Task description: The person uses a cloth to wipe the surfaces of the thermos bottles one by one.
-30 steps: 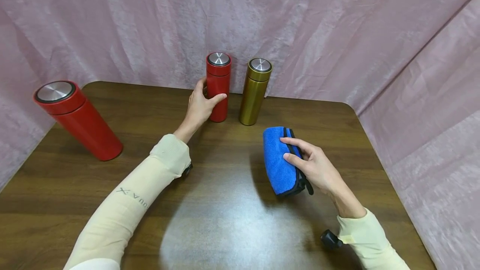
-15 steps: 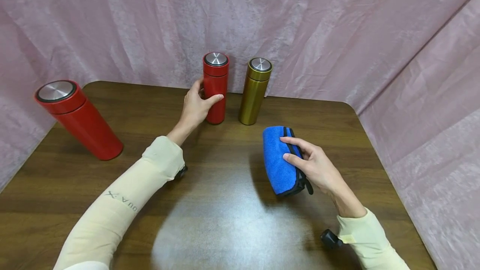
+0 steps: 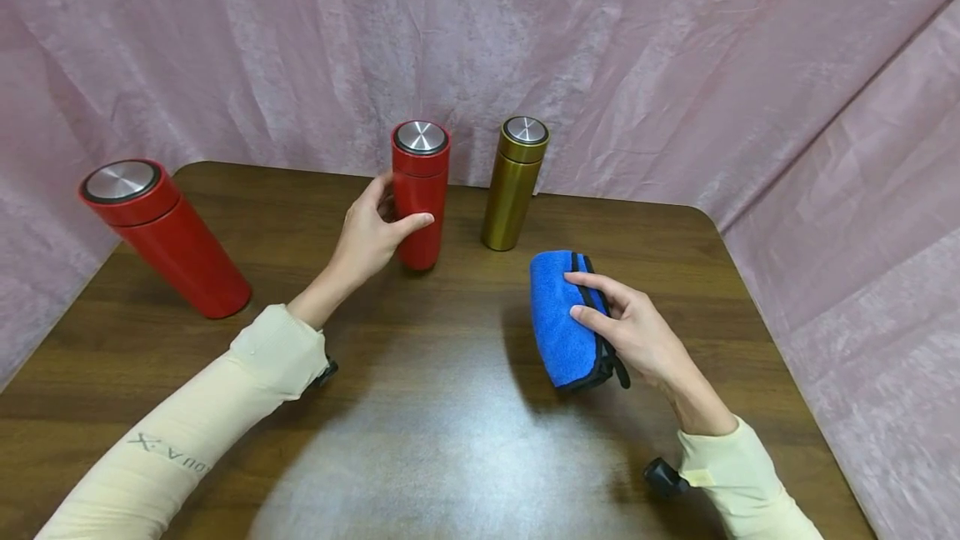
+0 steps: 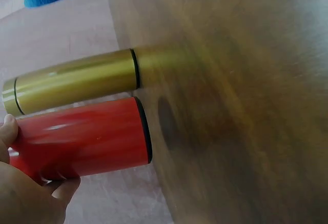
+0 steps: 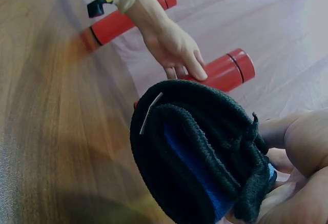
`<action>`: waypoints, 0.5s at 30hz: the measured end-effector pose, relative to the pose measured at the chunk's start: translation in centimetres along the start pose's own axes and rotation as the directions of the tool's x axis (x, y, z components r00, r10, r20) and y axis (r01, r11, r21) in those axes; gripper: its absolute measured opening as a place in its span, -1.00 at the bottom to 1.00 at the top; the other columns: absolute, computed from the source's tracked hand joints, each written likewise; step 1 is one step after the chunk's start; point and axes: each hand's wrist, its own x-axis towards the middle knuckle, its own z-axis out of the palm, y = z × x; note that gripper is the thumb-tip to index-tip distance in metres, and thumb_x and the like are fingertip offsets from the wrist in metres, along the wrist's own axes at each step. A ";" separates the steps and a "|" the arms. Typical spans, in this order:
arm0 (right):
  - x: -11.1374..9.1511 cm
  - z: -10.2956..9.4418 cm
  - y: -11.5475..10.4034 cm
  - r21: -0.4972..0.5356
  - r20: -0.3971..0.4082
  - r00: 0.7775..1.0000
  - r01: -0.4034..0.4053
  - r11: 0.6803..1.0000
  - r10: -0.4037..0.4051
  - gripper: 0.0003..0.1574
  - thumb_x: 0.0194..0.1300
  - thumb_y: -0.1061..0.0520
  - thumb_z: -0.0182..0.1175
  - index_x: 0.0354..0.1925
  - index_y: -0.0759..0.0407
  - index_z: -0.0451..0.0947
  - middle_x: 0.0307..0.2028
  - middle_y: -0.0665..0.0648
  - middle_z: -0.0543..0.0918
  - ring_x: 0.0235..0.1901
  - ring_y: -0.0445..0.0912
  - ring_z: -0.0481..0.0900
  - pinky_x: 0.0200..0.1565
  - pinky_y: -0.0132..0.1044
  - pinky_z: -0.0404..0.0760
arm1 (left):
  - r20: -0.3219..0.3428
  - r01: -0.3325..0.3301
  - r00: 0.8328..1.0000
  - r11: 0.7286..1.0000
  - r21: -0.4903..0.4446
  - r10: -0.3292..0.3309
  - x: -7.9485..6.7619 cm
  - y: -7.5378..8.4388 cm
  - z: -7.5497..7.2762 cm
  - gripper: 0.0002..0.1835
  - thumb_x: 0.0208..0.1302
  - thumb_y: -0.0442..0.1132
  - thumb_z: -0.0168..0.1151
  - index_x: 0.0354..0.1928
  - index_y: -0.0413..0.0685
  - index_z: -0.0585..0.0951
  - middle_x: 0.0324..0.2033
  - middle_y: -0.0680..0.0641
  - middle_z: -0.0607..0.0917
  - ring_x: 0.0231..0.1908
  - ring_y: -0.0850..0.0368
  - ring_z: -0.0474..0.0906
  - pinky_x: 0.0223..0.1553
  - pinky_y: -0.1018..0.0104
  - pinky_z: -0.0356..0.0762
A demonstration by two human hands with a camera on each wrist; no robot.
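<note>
A pink curtain [image 3: 637, 65] hung behind a broad wooden table [image 3: 420, 407]. At the far left stood a red flask [image 3: 176, 248], well apart from both hands. The rolled blue cloth [image 3: 557, 323] was to the left of the right hand [image 3: 637, 332], its black-edged side pinched between thumb and fingers. The second red flask [image 3: 420, 190] was just right of the left hand [image 3: 365, 236], which clasped it, thumb in front, base slightly off the tabletop. A gold flask [image 3: 510, 198] stood near it.
</note>
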 end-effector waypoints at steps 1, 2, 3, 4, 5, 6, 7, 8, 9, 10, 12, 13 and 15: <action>0.0 0.0 0.0 -0.005 -0.002 1.000 0.001 1.000 -0.001 -0.39 0.51 0.11 0.25 0.44 0.13 0.43 0.29 0.40 0.50 -0.01 0.10 0.69 -0.06 -0.14 0.76 | 0.008 0.002 1.000 1.000 0.002 -0.002 -0.4 0.1 -0.1 -0.23 0.25 -0.25 0.53 0.43 -0.23 0.37 0.20 -0.24 0.61 0.20 -0.09 0.58 0.28 0.05 0.53; 0.0 0.1 0.0 -0.005 -0.002 1.000 0.001 1.000 -0.001 -0.39 0.51 0.11 0.26 0.44 0.13 0.43 0.29 0.40 0.51 -0.01 0.10 0.69 -0.06 -0.14 0.76 | 0.016 0.002 1.000 1.000 -0.003 -0.002 -0.8 0.2 -0.3 -0.22 0.25 -0.25 0.53 0.44 -0.23 0.37 0.20 -0.24 0.62 0.19 -0.10 0.59 0.27 0.05 0.53; 0.1 0.1 0.0 -0.006 -0.004 1.000 0.002 1.000 -0.002 -0.39 0.51 0.11 0.26 0.44 0.13 0.43 0.28 0.40 0.51 -0.01 0.10 0.69 -0.06 -0.15 0.76 | 0.022 0.001 1.000 1.000 -0.001 -0.001 -1.2 0.3 -0.4 -0.22 0.25 -0.25 0.53 0.44 -0.22 0.37 0.19 -0.23 0.62 0.17 -0.10 0.60 0.26 0.05 0.55; 0.1 0.1 -0.1 -0.007 -0.005 1.000 0.002 1.000 -0.002 -0.39 0.51 0.11 0.26 0.44 0.13 0.43 0.28 0.40 0.51 -0.01 0.10 0.69 -0.07 -0.15 0.76 | 0.030 0.001 1.000 1.000 -0.004 -0.001 -1.5 0.4 -0.4 -0.22 0.25 -0.25 0.53 0.44 -0.22 0.37 0.19 -0.23 0.63 0.16 -0.09 0.61 0.25 0.05 0.56; 0.1 0.1 -0.1 -0.008 -0.006 1.000 0.002 1.000 -0.002 -0.39 0.51 0.11 0.26 0.44 0.13 0.44 0.28 0.39 0.51 -0.02 0.10 0.69 -0.07 -0.16 0.76 | 0.037 0.000 0.999 1.000 -0.005 0.000 -1.9 0.5 -0.5 -0.21 0.24 -0.26 0.53 0.45 -0.21 0.36 0.19 -0.22 0.63 0.14 -0.09 0.62 0.24 0.05 0.57; 0.1 0.1 -0.1 -0.008 -0.006 1.000 0.003 1.000 -0.003 -0.39 0.51 0.11 0.26 0.44 0.13 0.43 0.28 0.40 0.52 -0.02 0.10 0.69 -0.07 -0.16 0.75 | 0.044 -0.003 0.999 1.000 -0.006 0.003 -2.3 0.6 -0.5 -0.21 0.24 -0.26 0.54 0.45 -0.21 0.36 0.18 -0.22 0.64 0.13 -0.09 0.63 0.23 0.05 0.58; 0.1 0.1 -0.1 -0.008 -0.006 1.000 0.004 1.000 -0.004 -0.39 0.51 0.11 0.26 0.44 0.13 0.43 0.28 0.40 0.52 -0.01 0.10 0.69 -0.07 -0.16 0.75 | 0.049 -0.006 0.999 1.000 -0.008 0.006 -2.6 0.6 -0.6 -0.21 0.23 -0.27 0.54 0.45 -0.21 0.37 0.18 -0.21 0.64 0.12 -0.09 0.63 0.22 0.05 0.59; 0.1 0.1 -0.1 -0.003 -0.003 1.000 0.004 1.000 -0.004 -0.39 0.51 0.11 0.26 0.44 0.13 0.43 0.28 0.40 0.51 -0.01 0.10 0.69 -0.06 -0.16 0.75 | 0.052 -0.010 0.999 1.000 -0.013 0.011 -3.0 0.6 -0.6 -0.20 0.22 -0.29 0.55 0.44 -0.22 0.37 0.18 -0.21 0.64 0.11 -0.08 0.64 0.21 0.06 0.59; 0.1 0.1 -0.1 -0.001 -0.001 1.000 0.004 1.000 -0.004 -0.39 0.51 0.11 0.26 0.44 0.13 0.43 0.29 0.40 0.51 0.00 0.10 0.69 -0.06 -0.15 0.75 | 0.055 -0.012 0.998 1.000 -0.015 0.013 -3.3 0.6 -0.7 -0.21 0.21 -0.31 0.55 0.44 -0.23 0.38 0.17 -0.21 0.64 0.11 -0.08 0.64 0.21 0.06 0.60; 0.1 0.1 -0.1 0.003 0.000 1.000 0.004 1.000 -0.004 -0.39 0.51 0.11 0.26 0.45 0.13 0.42 0.29 0.40 0.50 0.00 0.10 0.69 -0.06 -0.15 0.75 | 0.059 -0.014 0.998 1.000 -0.020 0.015 -3.7 0.7 -0.7 -0.20 0.20 -0.33 0.55 0.43 -0.23 0.38 0.17 -0.21 0.65 0.12 -0.08 0.64 0.21 0.06 0.60; 0.1 0.1 -0.1 0.007 0.003 1.000 0.005 1.000 -0.005 -0.39 0.51 0.12 0.26 0.45 0.14 0.42 0.29 0.41 0.50 0.00 0.10 0.68 -0.06 -0.15 0.75 | 0.066 -0.016 0.998 1.000 -0.020 0.017 -4.5 0.8 -0.7 -0.20 0.17 -0.37 0.56 0.43 -0.25 0.38 0.18 -0.22 0.64 0.12 -0.09 0.64 0.20 0.07 0.60; 0.1 0.1 -0.1 0.008 0.003 1.000 0.005 1.000 -0.005 -0.39 0.51 0.12 0.26 0.45 0.14 0.42 0.29 0.41 0.50 0.01 0.10 0.68 -0.06 -0.15 0.75 | 0.071 -0.014 0.997 1.000 -0.021 0.015 -4.9 0.9 -0.7 -0.19 0.16 -0.38 0.56 0.43 -0.25 0.38 0.18 -0.22 0.64 0.12 -0.09 0.64 0.20 0.08 0.60; 0.1 0.1 -0.1 0.012 0.003 1.000 0.007 1.000 -0.007 -0.39 0.51 0.12 0.26 0.44 0.15 0.42 0.28 0.41 0.51 0.00 0.10 0.68 -0.06 -0.15 0.75 | 0.084 -0.009 0.996 1.000 -0.023 0.011 -5.6 1.1 -0.7 -0.19 0.15 -0.40 0.56 0.42 -0.25 0.39 0.18 -0.22 0.64 0.11 -0.10 0.65 0.20 0.09 0.60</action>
